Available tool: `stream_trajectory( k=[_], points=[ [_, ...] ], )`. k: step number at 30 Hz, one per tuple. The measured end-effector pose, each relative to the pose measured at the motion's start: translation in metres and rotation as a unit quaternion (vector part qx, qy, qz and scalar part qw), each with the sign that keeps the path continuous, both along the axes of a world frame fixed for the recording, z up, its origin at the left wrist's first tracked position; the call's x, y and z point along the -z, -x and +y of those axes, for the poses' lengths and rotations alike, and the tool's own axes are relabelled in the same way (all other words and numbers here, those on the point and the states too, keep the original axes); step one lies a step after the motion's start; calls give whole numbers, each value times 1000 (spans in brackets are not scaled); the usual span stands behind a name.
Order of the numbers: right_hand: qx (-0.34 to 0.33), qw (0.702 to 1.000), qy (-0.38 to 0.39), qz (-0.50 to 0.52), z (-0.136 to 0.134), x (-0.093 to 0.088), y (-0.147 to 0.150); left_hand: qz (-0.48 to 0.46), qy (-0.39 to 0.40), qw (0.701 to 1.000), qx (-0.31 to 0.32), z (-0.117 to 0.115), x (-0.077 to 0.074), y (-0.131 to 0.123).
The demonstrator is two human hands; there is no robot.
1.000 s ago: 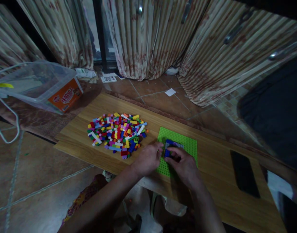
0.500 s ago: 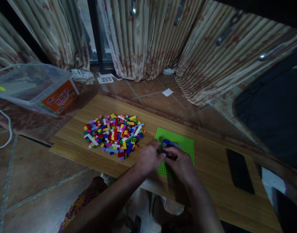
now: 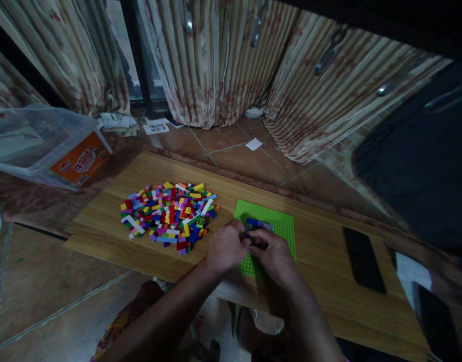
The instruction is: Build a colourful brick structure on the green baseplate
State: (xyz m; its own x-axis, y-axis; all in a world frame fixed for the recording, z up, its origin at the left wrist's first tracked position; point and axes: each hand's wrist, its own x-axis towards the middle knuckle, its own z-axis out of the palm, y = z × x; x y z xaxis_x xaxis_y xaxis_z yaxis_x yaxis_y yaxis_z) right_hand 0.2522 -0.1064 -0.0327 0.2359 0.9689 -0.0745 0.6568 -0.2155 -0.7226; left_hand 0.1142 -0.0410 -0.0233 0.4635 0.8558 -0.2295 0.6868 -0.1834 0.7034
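A green studded baseplate (image 3: 284,231) lies on the wooden board, and a low block of blue and grey building bricks (image 3: 259,224) sits on it. Over the plate's left edge, my left hand (image 3: 227,246) is closed, its thumb and fingertips meeting at the near left corner of the blue bricks. My right hand (image 3: 273,252) pinches a small dark building brick just in front of that block, its fingertips close to my left thumb. Fingers cover most of the dark brick, and whatever my left fingertips grip is hidden.
Left of the hands, a pile of loose coloured building bricks (image 3: 170,213) is spread on the wooden board (image 3: 314,286). A black phone-like slab (image 3: 364,259) lies at right. Beyond the board's left end stands a clear plastic bin (image 3: 46,151); striped curtains (image 3: 216,65) hang behind.
The view has shifted slightly, so the board and bricks appear further left. Both hands stay together at the blue bricks, with only small finger movements.
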Motion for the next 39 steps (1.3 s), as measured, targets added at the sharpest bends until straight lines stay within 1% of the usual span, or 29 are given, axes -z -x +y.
stream_trajectory(
  k=[4,8,14,18,25,29,30,32,34,35,37,39],
  points=[
    [-15,999,8,-36,0,-5,4,26,-15,999,13,0,-1,1],
    [-42,996,13,-82,0,-10,7,32,-32,998,43,-3,-2,3],
    [-61,995,22,-75,0,-14,8,15,-42,997,64,-4,-4,7],
    [-67,995,18,-72,-2,-12,7,16,-42,997,65,-5,-3,8],
    [-54,994,-7,-90,-3,-3,10,-6,-59,996,64,-6,5,8],
    [-47,996,-5,-80,-1,-3,10,-18,-57,997,49,-5,3,8],
    [-46,996,-3,-75,-1,-5,10,-27,-51,998,33,-5,1,8],
    [-38,997,-8,-59,-1,-11,10,-70,-44,996,-16,-6,-3,9],
    [-13,999,-28,-39,0,-19,13,-144,-55,986,-65,-7,-8,12],
    [4,999,-43,-28,1,-23,16,-186,-68,977,-80,-8,-11,14],
    [24,997,-77,-4,4,-27,26,-261,-105,956,-84,-10,-16,20],
    [4,995,-100,12,9,-27,41,-312,-145,936,-75,-14,-21,25]
  ],
)
